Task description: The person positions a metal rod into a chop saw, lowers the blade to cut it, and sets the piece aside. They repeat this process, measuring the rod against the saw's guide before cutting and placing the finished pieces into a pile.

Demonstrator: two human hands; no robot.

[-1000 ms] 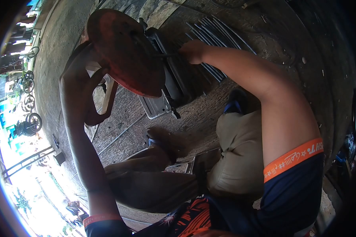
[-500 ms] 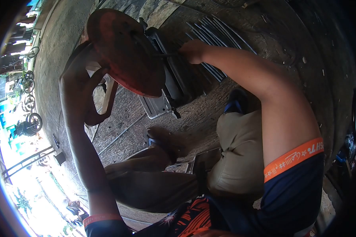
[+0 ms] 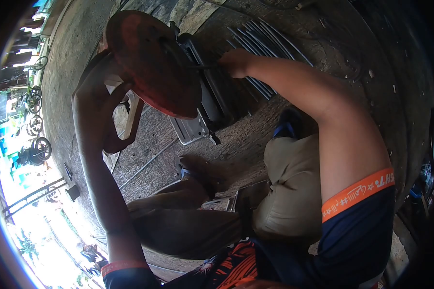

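A cut-off saw with a round red blade guard stands on the floor in front of me, its metal base showing below the guard. My left hand is curled round the saw's handle, left of the guard. On the other side, my right hand is closed on a thin dark rod that runs toward the saw. The guard hides the rod's far end and the blade.
Several thin metal rods lie side by side on the floor beyond my right hand. My sandalled feet are close to the saw. A thin rod lies left of the base. Motorcycles stand outside at far left.
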